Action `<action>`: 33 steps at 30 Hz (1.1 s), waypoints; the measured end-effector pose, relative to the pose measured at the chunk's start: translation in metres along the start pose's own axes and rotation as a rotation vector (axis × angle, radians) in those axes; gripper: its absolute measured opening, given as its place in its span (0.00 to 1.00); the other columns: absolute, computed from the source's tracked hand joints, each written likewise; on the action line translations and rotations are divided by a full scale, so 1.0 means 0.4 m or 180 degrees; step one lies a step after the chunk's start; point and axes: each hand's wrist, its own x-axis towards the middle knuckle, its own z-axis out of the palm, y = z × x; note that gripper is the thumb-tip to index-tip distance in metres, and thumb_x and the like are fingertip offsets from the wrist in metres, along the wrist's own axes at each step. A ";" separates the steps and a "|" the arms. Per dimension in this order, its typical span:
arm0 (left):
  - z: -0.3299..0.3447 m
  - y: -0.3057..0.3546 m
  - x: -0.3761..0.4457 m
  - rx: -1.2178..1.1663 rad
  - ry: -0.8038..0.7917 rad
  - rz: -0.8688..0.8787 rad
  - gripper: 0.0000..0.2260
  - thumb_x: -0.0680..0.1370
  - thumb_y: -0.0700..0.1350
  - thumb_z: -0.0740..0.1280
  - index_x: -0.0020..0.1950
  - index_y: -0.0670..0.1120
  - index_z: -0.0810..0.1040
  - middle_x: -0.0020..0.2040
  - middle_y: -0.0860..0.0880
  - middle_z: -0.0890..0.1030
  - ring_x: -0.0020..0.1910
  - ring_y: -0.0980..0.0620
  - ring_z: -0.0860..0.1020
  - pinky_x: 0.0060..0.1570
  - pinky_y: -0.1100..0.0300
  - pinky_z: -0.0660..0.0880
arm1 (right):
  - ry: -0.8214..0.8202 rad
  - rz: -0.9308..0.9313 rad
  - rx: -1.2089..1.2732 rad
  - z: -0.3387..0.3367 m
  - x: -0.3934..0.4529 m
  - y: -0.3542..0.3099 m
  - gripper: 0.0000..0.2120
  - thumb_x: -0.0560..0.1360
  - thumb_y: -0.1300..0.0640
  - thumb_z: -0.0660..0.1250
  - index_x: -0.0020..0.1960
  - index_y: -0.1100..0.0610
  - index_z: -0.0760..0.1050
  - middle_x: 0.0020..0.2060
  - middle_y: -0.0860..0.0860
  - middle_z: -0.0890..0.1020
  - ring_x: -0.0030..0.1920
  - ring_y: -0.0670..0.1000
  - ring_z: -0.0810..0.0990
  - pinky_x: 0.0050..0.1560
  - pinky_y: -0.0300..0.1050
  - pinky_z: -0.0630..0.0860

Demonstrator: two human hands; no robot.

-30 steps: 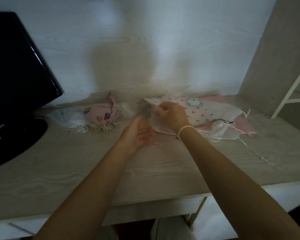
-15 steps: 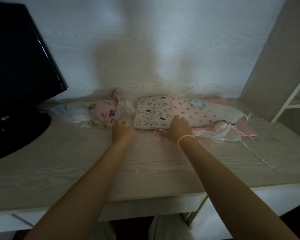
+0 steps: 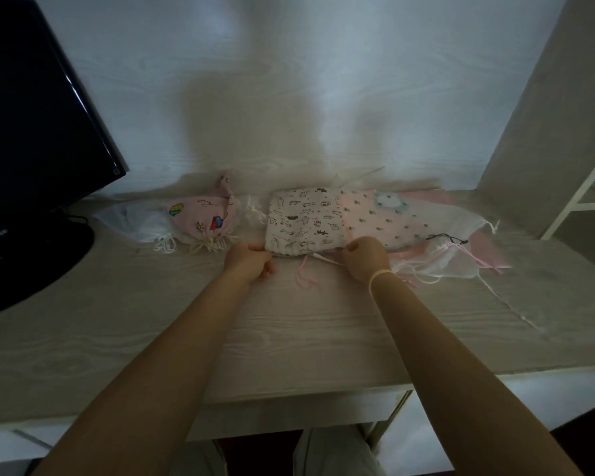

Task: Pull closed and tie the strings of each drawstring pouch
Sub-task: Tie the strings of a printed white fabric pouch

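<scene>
A white pouch with small black animal prints (image 3: 304, 221) lies flat at the back of the desk, its open edge toward me. My left hand (image 3: 249, 261) pinches its near left corner and my right hand (image 3: 364, 257) pinches its near right corner. Pink strings (image 3: 306, 274) trail from that edge between my hands. Under it and to the right lies a pile of pouches: a pink one with grey dots (image 3: 385, 218) and a sheer white one (image 3: 440, 262). At the left sit a tied pink cartoon pouch (image 3: 203, 219) and a tied sheer white pouch (image 3: 141, 225).
A black monitor (image 3: 31, 132) on its round base stands at the left. A white wall closes the back of the wooden desk (image 3: 289, 338). A grey panel and a white shelf frame (image 3: 577, 197) rise at the right. A loose white string (image 3: 509, 304) lies on the desk.
The printed white pouch went from being lifted out of the pile to lying flat. Both hands moved to its near corners and now pinch them.
</scene>
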 end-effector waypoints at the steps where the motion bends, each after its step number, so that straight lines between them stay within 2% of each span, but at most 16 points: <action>1: -0.004 0.001 -0.002 0.0063 -0.0013 0.0037 0.04 0.77 0.35 0.66 0.47 0.42 0.79 0.33 0.45 0.82 0.29 0.51 0.77 0.32 0.60 0.74 | 0.0000 -0.0045 0.0216 -0.006 -0.001 0.006 0.15 0.78 0.58 0.64 0.33 0.58 0.75 0.26 0.52 0.75 0.27 0.49 0.71 0.29 0.35 0.68; 5: -0.032 -0.012 -0.008 0.0135 -0.0166 0.0099 0.06 0.77 0.40 0.69 0.47 0.37 0.81 0.35 0.45 0.81 0.27 0.53 0.76 0.25 0.63 0.71 | -0.0117 0.0074 0.1647 -0.022 -0.004 0.012 0.13 0.78 0.52 0.66 0.39 0.60 0.78 0.28 0.52 0.76 0.25 0.49 0.70 0.28 0.40 0.70; 8: -0.035 -0.029 -0.021 0.0002 -0.0269 0.0171 0.09 0.76 0.46 0.72 0.43 0.40 0.81 0.31 0.48 0.78 0.24 0.55 0.73 0.22 0.64 0.68 | -0.0443 0.0562 0.3110 -0.011 0.006 0.021 0.13 0.79 0.52 0.63 0.38 0.57 0.74 0.32 0.52 0.78 0.28 0.48 0.73 0.28 0.40 0.70; 12: -0.026 -0.031 -0.021 -0.0323 -0.0216 0.0204 0.13 0.77 0.50 0.68 0.36 0.47 0.72 0.28 0.51 0.71 0.23 0.56 0.67 0.24 0.63 0.62 | -0.0454 0.0955 0.4700 -0.012 0.020 0.055 0.17 0.80 0.55 0.61 0.33 0.56 0.67 0.29 0.52 0.75 0.32 0.50 0.76 0.46 0.46 0.78; 13: -0.022 -0.032 -0.019 -0.0560 -0.0163 0.0135 0.13 0.79 0.49 0.66 0.36 0.48 0.70 0.29 0.51 0.70 0.23 0.56 0.66 0.24 0.63 0.61 | -0.0405 0.0985 0.4911 -0.015 0.022 0.069 0.17 0.80 0.55 0.61 0.33 0.56 0.67 0.29 0.52 0.74 0.34 0.50 0.76 0.46 0.46 0.78; 17: -0.031 -0.019 -0.025 -0.1698 0.0074 -0.0209 0.13 0.82 0.47 0.61 0.38 0.48 0.67 0.30 0.51 0.70 0.24 0.56 0.68 0.26 0.63 0.62 | -0.0284 0.1076 0.5218 -0.013 0.020 0.071 0.17 0.79 0.57 0.63 0.33 0.58 0.68 0.30 0.52 0.76 0.40 0.51 0.77 0.42 0.45 0.77; 20: -0.029 -0.009 -0.030 -0.2482 -0.0135 -0.0351 0.14 0.81 0.50 0.63 0.36 0.47 0.70 0.31 0.50 0.73 0.29 0.53 0.72 0.31 0.60 0.69 | -0.0454 0.1021 0.5289 -0.006 0.021 0.025 0.17 0.79 0.59 0.63 0.32 0.59 0.67 0.30 0.54 0.76 0.42 0.52 0.78 0.45 0.46 0.79; 22: -0.012 -0.004 -0.038 -0.2706 -0.0352 -0.0326 0.14 0.81 0.44 0.62 0.35 0.45 0.69 0.33 0.48 0.73 0.32 0.52 0.74 0.36 0.57 0.73 | -0.0570 0.0884 0.5383 -0.009 0.027 0.002 0.16 0.78 0.60 0.63 0.32 0.59 0.68 0.33 0.55 0.76 0.42 0.53 0.79 0.50 0.47 0.80; 24: -0.003 0.006 -0.040 -0.2820 -0.0441 -0.0227 0.12 0.81 0.40 0.61 0.36 0.44 0.68 0.34 0.47 0.73 0.33 0.52 0.74 0.38 0.56 0.76 | -0.0661 0.0766 0.5506 -0.010 0.035 -0.016 0.15 0.78 0.61 0.63 0.32 0.59 0.68 0.37 0.57 0.79 0.44 0.54 0.81 0.50 0.48 0.81; 26: -0.013 0.018 -0.034 -0.3014 -0.0418 -0.0181 0.11 0.82 0.40 0.60 0.38 0.42 0.70 0.34 0.47 0.73 0.33 0.51 0.75 0.39 0.55 0.77 | -0.0776 0.0693 0.5621 0.000 0.040 -0.026 0.15 0.78 0.61 0.62 0.33 0.58 0.67 0.41 0.59 0.82 0.46 0.56 0.83 0.48 0.48 0.81; 28: -0.021 0.017 -0.025 -0.3311 -0.0445 -0.0217 0.10 0.82 0.42 0.61 0.41 0.42 0.72 0.34 0.47 0.75 0.33 0.51 0.76 0.37 0.55 0.78 | -0.0779 0.0689 0.5694 0.010 0.039 -0.020 0.15 0.78 0.59 0.61 0.33 0.57 0.66 0.45 0.60 0.83 0.46 0.56 0.85 0.50 0.49 0.81; 30: -0.015 0.005 -0.017 -0.3565 -0.0496 -0.0304 0.11 0.82 0.44 0.62 0.41 0.42 0.73 0.31 0.47 0.77 0.30 0.51 0.79 0.35 0.57 0.79 | -0.0724 0.0700 0.5781 0.008 0.037 -0.006 0.16 0.79 0.58 0.61 0.33 0.57 0.66 0.42 0.58 0.84 0.44 0.56 0.85 0.52 0.50 0.81; 33: -0.016 -0.007 -0.002 -0.4155 -0.0550 -0.0282 0.16 0.82 0.43 0.62 0.35 0.44 0.68 0.26 0.48 0.76 0.30 0.51 0.80 0.41 0.58 0.79 | -0.0685 0.0576 0.5997 0.003 0.040 0.001 0.16 0.80 0.57 0.60 0.33 0.56 0.66 0.29 0.53 0.78 0.35 0.53 0.81 0.48 0.50 0.81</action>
